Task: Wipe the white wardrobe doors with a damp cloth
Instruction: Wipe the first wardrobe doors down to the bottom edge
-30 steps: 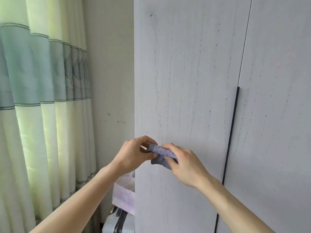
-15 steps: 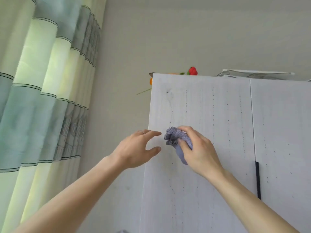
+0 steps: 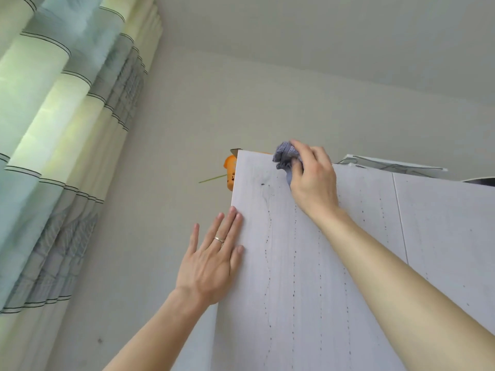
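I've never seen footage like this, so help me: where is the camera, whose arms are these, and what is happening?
No machine here: a person wears a wide-angle camera on the head, so you see their own bare arms. The view looks up at a white wardrobe door. The right hand grips a bunched grey-blue cloth against the door's top edge. The left hand, wearing a ring, rests flat at the door's left edge. A second door is to the right, a striped curtain to the left, and something orange peeks out behind the top corner.
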`<control>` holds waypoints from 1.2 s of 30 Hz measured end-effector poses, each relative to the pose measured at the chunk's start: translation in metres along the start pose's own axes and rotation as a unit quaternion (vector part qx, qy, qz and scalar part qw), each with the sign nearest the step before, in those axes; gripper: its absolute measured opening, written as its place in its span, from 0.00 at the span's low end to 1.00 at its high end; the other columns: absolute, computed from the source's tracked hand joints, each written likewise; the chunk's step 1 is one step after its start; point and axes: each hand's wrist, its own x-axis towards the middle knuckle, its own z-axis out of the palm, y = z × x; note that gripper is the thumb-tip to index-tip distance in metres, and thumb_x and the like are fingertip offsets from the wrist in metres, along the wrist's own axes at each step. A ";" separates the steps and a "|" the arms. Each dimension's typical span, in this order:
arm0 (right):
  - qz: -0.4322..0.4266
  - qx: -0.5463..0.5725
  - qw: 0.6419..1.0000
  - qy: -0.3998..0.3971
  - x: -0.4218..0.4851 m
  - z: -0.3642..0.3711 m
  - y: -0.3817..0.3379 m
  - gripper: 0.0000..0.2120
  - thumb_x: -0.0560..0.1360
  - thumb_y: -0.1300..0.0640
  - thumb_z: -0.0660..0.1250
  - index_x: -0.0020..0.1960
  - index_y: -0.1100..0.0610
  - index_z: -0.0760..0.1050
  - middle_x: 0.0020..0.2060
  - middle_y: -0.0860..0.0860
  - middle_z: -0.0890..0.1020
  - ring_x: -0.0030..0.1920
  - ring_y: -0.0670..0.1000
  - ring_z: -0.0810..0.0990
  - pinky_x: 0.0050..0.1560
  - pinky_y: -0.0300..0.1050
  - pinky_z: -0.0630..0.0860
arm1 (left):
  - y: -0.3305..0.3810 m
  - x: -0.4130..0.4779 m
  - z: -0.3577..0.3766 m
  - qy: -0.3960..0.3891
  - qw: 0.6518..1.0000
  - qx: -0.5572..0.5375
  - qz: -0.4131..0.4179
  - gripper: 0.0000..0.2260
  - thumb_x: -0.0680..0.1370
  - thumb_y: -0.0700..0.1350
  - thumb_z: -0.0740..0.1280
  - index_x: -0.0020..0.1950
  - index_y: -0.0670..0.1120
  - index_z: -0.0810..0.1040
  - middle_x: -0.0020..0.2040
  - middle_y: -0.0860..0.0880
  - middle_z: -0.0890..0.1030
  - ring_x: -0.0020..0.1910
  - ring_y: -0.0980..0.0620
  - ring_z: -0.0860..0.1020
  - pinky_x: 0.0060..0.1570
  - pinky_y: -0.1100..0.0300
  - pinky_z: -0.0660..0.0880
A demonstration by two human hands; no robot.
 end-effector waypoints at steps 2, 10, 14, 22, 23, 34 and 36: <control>0.015 -0.016 1.000 0.005 0.012 0.020 0.015 0.19 0.81 0.64 0.59 0.71 0.56 0.74 0.59 0.56 0.77 0.61 0.60 0.72 0.56 0.36 0.60 | -0.005 0.000 0.007 0.028 0.999 0.019 0.011 0.26 0.86 0.56 0.42 0.83 0.51 0.44 0.83 0.57 0.46 0.81 0.55 0.49 0.76 0.46 0.44; -0.161 -0.156 0.974 -0.029 -0.048 0.054 -0.001 0.24 0.74 0.58 0.62 0.70 0.53 0.75 0.63 0.42 0.79 0.58 0.53 0.72 0.53 0.49 0.71 | -0.011 0.001 0.018 0.084 0.995 0.042 0.035 0.26 0.86 0.55 0.47 0.83 0.49 0.50 0.83 0.55 0.52 0.80 0.54 0.52 0.74 0.44 0.49; -0.257 -0.209 0.940 -0.079 -0.067 0.037 0.021 0.27 0.72 0.60 0.65 0.72 0.53 0.73 0.68 0.42 0.76 0.60 0.52 0.73 0.54 0.49 0.70 | -0.012 -0.001 0.023 0.094 0.995 0.014 0.026 0.26 0.86 0.55 0.46 0.83 0.49 0.48 0.83 0.54 0.51 0.80 0.54 0.51 0.75 0.46 0.48; 0.009 -0.187 0.980 -0.070 -0.001 0.052 0.003 0.31 0.78 0.64 0.56 0.80 0.51 0.58 0.76 0.39 0.64 0.70 0.51 0.61 0.66 0.46 0.59 | -0.010 -0.001 0.024 0.104 0.994 0.015 0.024 0.26 0.86 0.54 0.45 0.83 0.49 0.50 0.83 0.54 0.54 0.80 0.54 0.53 0.75 0.46 0.47; 0.007 -0.167 0.983 -0.069 0.000 0.060 -0.006 0.31 0.78 0.63 0.56 0.80 0.51 0.57 0.77 0.40 0.62 0.72 0.51 0.61 0.68 0.47 0.58 | -0.010 -0.001 0.025 0.107 0.994 0.019 0.025 0.26 0.86 0.54 0.46 0.83 0.49 0.50 0.83 0.54 0.54 0.80 0.54 0.53 0.75 0.46 0.47; -0.042 -0.225 0.967 -0.111 -0.006 0.029 0.038 0.32 0.77 0.65 0.55 0.80 0.49 0.59 0.77 0.40 0.63 0.78 0.52 0.55 0.73 0.50 0.55 | -0.010 -0.001 0.025 0.127 0.990 0.048 0.028 0.26 0.85 0.54 0.47 0.83 0.47 0.53 0.82 0.52 0.58 0.79 0.53 0.56 0.74 0.44 0.50; 0.068 -0.237 0.966 -0.076 -0.002 0.011 0.056 0.31 0.79 0.63 0.53 0.81 0.48 0.55 0.78 0.38 0.59 0.78 0.51 0.51 0.73 0.49 0.52 | -0.008 -0.003 0.025 0.126 0.991 0.047 0.023 0.26 0.85 0.53 0.48 0.83 0.47 0.53 0.82 0.51 0.58 0.79 0.53 0.56 0.74 0.44 0.51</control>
